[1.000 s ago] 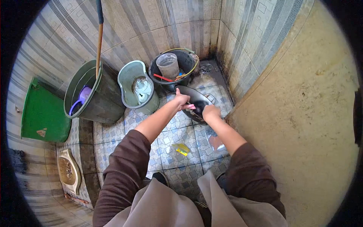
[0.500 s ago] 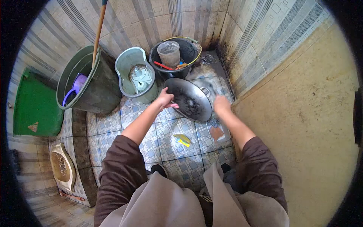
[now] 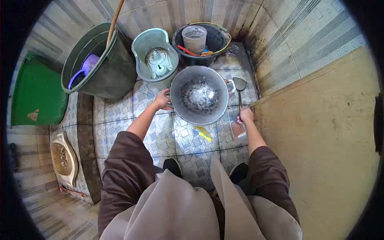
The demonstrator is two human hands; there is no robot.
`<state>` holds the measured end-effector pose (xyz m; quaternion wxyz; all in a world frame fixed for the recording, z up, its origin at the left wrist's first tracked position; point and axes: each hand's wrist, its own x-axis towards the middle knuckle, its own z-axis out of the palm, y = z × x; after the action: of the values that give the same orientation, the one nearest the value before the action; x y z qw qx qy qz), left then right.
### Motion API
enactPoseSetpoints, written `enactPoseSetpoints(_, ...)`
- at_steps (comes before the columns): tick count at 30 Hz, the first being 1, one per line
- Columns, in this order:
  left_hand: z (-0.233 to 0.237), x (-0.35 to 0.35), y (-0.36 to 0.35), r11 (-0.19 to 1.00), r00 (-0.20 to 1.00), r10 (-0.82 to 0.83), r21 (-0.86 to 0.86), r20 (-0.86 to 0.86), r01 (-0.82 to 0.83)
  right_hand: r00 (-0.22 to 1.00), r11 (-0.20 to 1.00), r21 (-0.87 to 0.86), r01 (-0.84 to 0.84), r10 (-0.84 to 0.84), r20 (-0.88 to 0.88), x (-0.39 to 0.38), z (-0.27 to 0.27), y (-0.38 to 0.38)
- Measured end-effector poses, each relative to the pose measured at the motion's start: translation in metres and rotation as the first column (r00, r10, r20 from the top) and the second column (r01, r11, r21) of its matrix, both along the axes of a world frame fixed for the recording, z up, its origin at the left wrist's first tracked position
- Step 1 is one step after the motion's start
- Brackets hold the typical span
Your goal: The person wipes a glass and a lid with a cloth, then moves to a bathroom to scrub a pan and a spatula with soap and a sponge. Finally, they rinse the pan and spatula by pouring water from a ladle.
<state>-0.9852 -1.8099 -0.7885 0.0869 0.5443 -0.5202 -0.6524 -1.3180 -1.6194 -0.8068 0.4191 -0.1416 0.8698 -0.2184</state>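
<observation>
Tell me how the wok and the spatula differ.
The wok is wide and round, while the spatula is long and thin. The wok shines silvery inside; the spatula's blade is darker. The left hand holds the wok at its side; the right hand holds the spatula's handle. Each is held by one hand.

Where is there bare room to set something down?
Bare floor tiles show between the left forearm and yellow wrapper, and between the large bucket and left sleeve. It's crowded beyond the wok, where a pale tub and black bucket stand, and around the right hand, holding a spatula.
</observation>
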Motion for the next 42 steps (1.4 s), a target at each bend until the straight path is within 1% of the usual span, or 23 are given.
enactPoseSetpoints(1,0.012,-0.005,0.005,1.000,0.991,-0.017,0.006,0.131,0.016,0.749,0.796,0.182,-0.577,0.604,-0.272,-0.025,-0.059,0.006)
enactPoseSetpoints(2,0.020,-0.007,0.007,1.000,0.966,-0.031,0.010,0.258,0.030,0.747,0.797,0.179,-0.577,0.604,-0.279,-0.023,-0.077,0.002)
enactPoseSetpoints(3,0.009,-0.005,0.010,0.984,0.960,0.008,-0.171,0.281,0.042,0.792,0.800,0.213,-0.561,0.593,-0.144,-0.016,-0.088,-0.003)
enactPoseSetpoints(4,-0.006,-0.005,0.009,0.984,0.960,0.014,-0.177,0.278,0.037,0.823,0.798,0.248,-0.549,0.568,-0.006,-0.005,-0.092,-0.009)
enactPoseSetpoints(5,-0.021,-0.004,0.009,0.940,0.933,0.065,-0.334,0.355,0.062,0.820,0.796,0.247,-0.553,0.573,-0.009,0.019,-0.026,0.000)
enactPoseSetpoints(6,-0.030,-0.003,0.011,0.874,0.898,0.131,-0.477,0.420,0.096,0.418,0.488,0.397,-0.777,0.872,-0.254,0.084,0.053,-0.030)
enactPoseSetpoints(8,-0.028,-0.005,0.014,0.868,0.877,0.147,-0.484,0.457,0.107,0.368,0.354,0.362,-0.862,0.929,-0.033,0.128,0.083,-0.034)
enactPoseSetpoints(10,-0.013,-0.006,0.016,0.914,0.866,0.075,-0.382,0.494,0.139,0.189,0.199,0.303,-0.932,0.980,-0.064,0.156,0.079,-0.018)
enactPoseSetpoints(14,0.010,-0.015,0.025,0.850,0.722,0.139,-0.456,0.677,0.264,0.339,0.397,0.255,-0.882,0.909,-0.242,0.160,0.015,-0.021)
enactPoseSetpoints(16,0.026,-0.019,0.031,0.531,0.882,-0.234,-0.706,0.408,0.468,0.123,0.164,0.132,-0.978,0.954,-0.274,0.134,0.024,-0.051)
enactPoseSetpoints(17,0.025,-0.023,0.031,0.776,0.890,-0.442,-0.449,0.116,0.443,0.004,0.011,0.026,-1.000,0.962,-0.275,0.119,0.054,-0.064)
enactPoseSetpoints(18,0.023,-0.028,0.032,0.873,0.839,-0.488,-0.112,-0.240,0.476,-0.111,-0.140,-0.080,-0.987,0.951,-0.287,0.105,0.091,-0.075)
enactPoseSetpoints(20,0.041,-0.045,0.059,0.830,0.761,-0.343,0.201,-0.551,0.520,0.164,0.138,-0.242,-0.961,0.982,-0.090,0.088,0.122,-0.088)
enactPoseSetpoints(22,0.045,-0.051,0.069,0.770,0.800,-0.177,0.426,-0.573,0.475,0.338,0.262,-0.375,-0.889,0.929,-0.152,0.073,0.126,-0.092)
enactPoseSetpoints(25,0.046,-0.059,0.070,0.744,0.708,-0.015,0.465,-0.706,0.480,0.518,0.415,-0.506,-0.756,0.852,-0.075,0.058,0.097,-0.095)
enactPoseSetpoints(26,0.053,-0.060,0.069,0.785,0.750,-0.120,0.401,-0.650,0.473,0.627,0.506,-0.528,-0.682,0.776,-0.067,0.056,0.091,-0.094)
enactPoseSetpoints(28,0.061,-0.061,0.068,0.820,0.788,-0.211,0.334,-0.578,0.465,0.636,0.525,-0.520,-0.675,0.770,-0.048,0.059,0.092,-0.093)
enactPoseSetpoints(30,0.061,-0.063,0.070,0.828,0.757,-0.308,0.230,-0.576,0.512,0.832,0.678,-0.645,-0.353,0.543,0.116,0.066,0.087,-0.090)
enactPoseSetpoints(35,0.051,-0.066,0.065,0.850,0.792,-0.223,0.284,-0.568,0.443,0.920,0.637,-0.750,-0.180,0.379,0.101,0.073,0.068,-0.093)
enactPoseSetpoints(37,0.048,-0.067,0.063,0.872,0.807,-0.197,0.276,-0.557,0.403,0.888,0.749,-0.656,0.094,0.234,0.396,0.077,0.074,-0.091)
enactPoseSetpoints(38,0.046,-0.068,0.063,0.872,0.806,-0.198,0.276,-0.558,0.405,0.889,0.749,-0.655,0.094,0.233,0.394,0.079,0.077,-0.090)
enactPoseSetpoints(40,0.039,-0.069,0.065,0.906,0.852,-0.171,0.260,-0.495,0.334,0.673,0.823,-0.544,0.160,0.312,0.671,0.082,0.079,-0.085)
enactPoseSetpoints(42,0.034,-0.070,0.066,0.906,0.850,-0.191,0.245,-0.491,0.345,0.699,0.811,-0.581,0.066,0.378,0.608,0.084,0.068,-0.080)
